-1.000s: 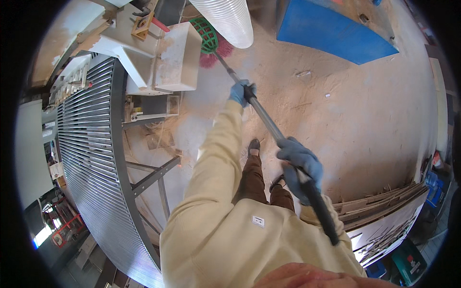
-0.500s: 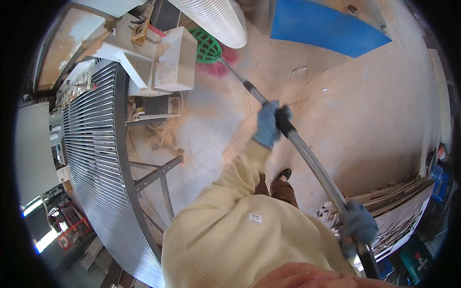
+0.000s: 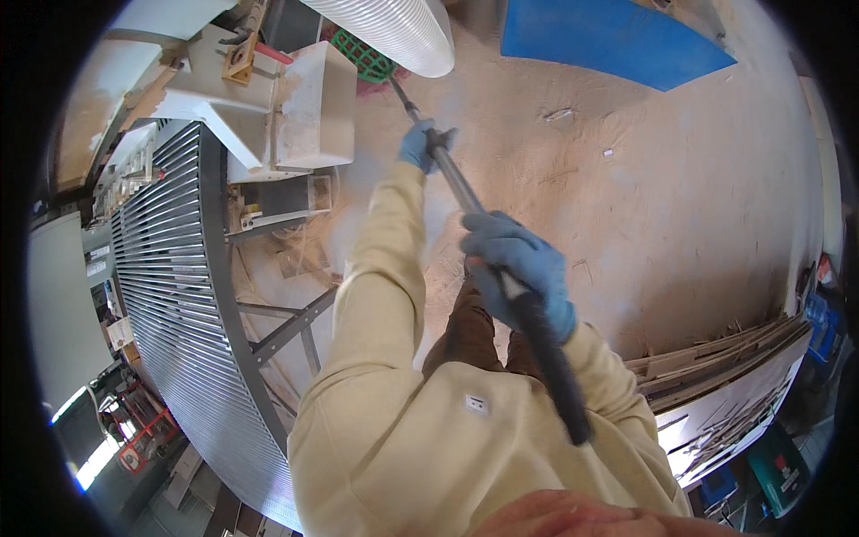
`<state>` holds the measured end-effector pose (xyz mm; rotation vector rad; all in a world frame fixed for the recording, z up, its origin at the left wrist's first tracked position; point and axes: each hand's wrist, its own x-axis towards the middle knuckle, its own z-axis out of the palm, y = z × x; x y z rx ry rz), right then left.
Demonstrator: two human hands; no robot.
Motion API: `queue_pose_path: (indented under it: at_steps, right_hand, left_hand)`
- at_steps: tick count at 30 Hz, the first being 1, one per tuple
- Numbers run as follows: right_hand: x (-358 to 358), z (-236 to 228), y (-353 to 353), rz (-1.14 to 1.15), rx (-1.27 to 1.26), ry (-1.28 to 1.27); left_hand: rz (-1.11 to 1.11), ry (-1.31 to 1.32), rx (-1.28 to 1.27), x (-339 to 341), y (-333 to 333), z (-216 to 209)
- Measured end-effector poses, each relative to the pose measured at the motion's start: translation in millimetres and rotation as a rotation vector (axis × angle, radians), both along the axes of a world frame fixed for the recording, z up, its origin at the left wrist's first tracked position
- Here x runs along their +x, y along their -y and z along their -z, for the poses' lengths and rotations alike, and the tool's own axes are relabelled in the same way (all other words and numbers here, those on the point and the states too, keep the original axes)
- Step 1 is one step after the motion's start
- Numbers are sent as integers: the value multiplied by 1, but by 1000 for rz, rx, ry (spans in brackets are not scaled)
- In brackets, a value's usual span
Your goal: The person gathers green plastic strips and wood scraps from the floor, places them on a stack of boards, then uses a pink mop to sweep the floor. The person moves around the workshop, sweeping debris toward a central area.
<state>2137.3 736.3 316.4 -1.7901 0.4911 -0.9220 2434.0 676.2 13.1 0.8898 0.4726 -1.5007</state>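
A long broom (image 3: 460, 183) with a metal pole slants across the view. Its green openwork head (image 3: 362, 59) with pink bristles is on the dusty floor at the upper left, partly hidden by the white ribbed hose (image 3: 394, 22). Gloved in blue, my left hand (image 3: 422, 146) is wrapped round the pole below the head, with that arm stretched forward. My right hand (image 3: 519, 268), also in a blue glove, grips the upper pole just ahead of the black handle grip (image 3: 557, 376), whose end points back toward my body.
A grey roller conveyor (image 3: 174, 295) on metal legs runs along my left. Beyond it stands a pale machine housing (image 3: 313, 107). At the top is a blue panel (image 3: 608, 40). Wood strips (image 3: 716, 362) are stacked at the lower right. Small scraps (image 3: 559, 115) lie on the floor.
Both hands and the broom have moved forward and left. The broom head has slid farther behind the hose, and my right hand has come from the far lower right to in front of my body.
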Motion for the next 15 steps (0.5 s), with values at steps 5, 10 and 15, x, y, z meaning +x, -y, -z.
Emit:
queue_pose_path:
  at_steps: [5, 10, 15]
  right_hand:
    - [-113, -102, 11, -27, -98, -3]
    - [-266, -201, 13, -591, -39, 34]
    - [-336, -201, -75, 85, 22, -21]
  left_hand:
    - [-189, -145, -178, -158, -22, -117]
    - [-52, -208, -104, -315, -82, -248]
    - [-49, -200, -124, -359, -108, -271]
